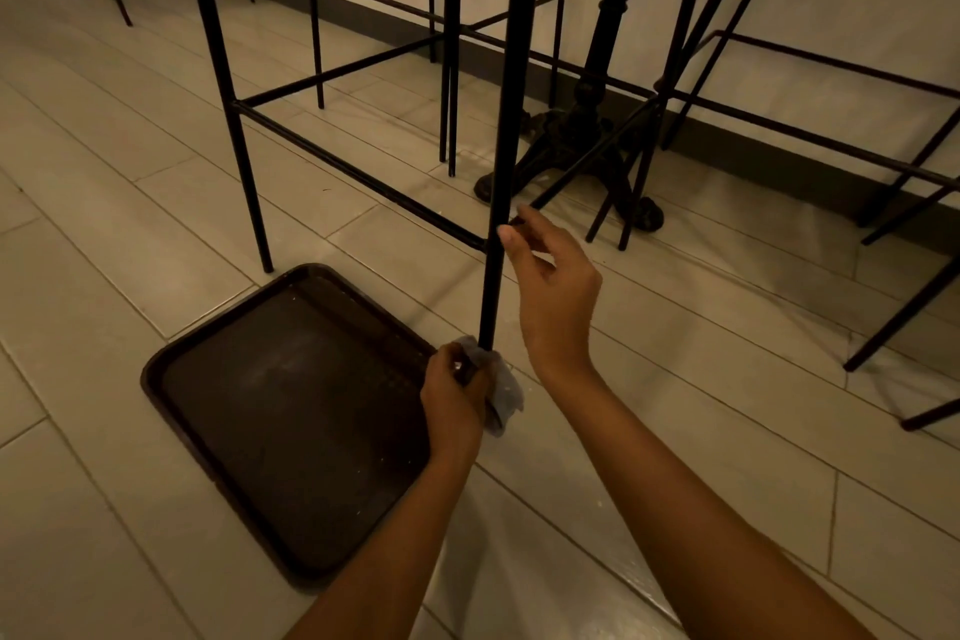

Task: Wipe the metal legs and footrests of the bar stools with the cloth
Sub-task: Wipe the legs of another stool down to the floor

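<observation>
Bar stool leg [503,161], the nearest black metal one, runs down the middle of my view, and both hands are at it. Starting at the left, a dark brown tray [156,382] lies flat on the pale plank floor [93,234], its right corner just beside the foot of that leg. Behind the tray a second leg [244,161] of the same stool stands on the floor, joined to the near one by a thin footrest bar [363,177].

My left hand [454,400] is low down, its forearm coming in from the bottom edge and slanting up to the right. Its fingers are curled tight round a grey cloth [503,392], clamping it against the very bottom of the leg. A loose flap of cloth hangs out to the right of the fist and hides where the leg meets the floor.

My right hand [556,291] is higher, at the joint of leg and footrest bar, its forearm entering from the lower right. The thumb tip rests against the leg, while the other fingers stay loosely curved and apart, closed on nothing.

Further right, a cast black table pedestal [589,120] stands by the wall's dark skirting [769,172]. It is partly masked by the crossing legs of more stools [679,16], which the frame cuts off at the top and right.
</observation>
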Demonstrator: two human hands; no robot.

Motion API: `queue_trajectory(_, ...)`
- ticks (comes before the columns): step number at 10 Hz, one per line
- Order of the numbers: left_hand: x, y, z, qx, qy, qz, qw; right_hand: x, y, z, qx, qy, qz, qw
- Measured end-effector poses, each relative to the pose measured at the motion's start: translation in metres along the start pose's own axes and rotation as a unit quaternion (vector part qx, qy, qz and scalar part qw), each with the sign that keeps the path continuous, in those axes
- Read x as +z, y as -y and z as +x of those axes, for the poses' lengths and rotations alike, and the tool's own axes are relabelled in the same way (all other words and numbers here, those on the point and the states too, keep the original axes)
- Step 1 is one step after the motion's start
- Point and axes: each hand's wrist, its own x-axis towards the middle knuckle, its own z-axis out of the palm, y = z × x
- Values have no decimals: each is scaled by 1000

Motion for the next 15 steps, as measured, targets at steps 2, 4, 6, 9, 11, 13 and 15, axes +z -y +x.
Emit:
queue_trajectory(2, -11, -5, 7, 5, 38, 66, 997, 8, -52, -73, 165, -114, -28, 979)
queue_trajectory(4, -23, -16, 10, 14, 53, 66, 996, 31, -82, -104, 352, -80, -88, 928)
queue_trajectory(6, -33, -29, 16, 3, 102, 81, 991, 36, -76, -103, 345, -80, 8, 935)
queue_trajectory(9, -22, -68, 11, 176, 72, 233, 954, 42, -54, -94, 254, -125, 85, 955)
queue_trajectory(11, -19, -66, 16, 170, 66, 168, 969, 41, -60, -99, 220, -80, -3, 972)
queue_trajectory(13, -18, -56, 17, 183, 63, 139, 971, 38, -77, -108, 183, -53, -47, 980)
queue_trajectory(15, -18, -51, 19, 151, 72, 99, 981, 34, -92, -113, 214, -98, -11, 972)
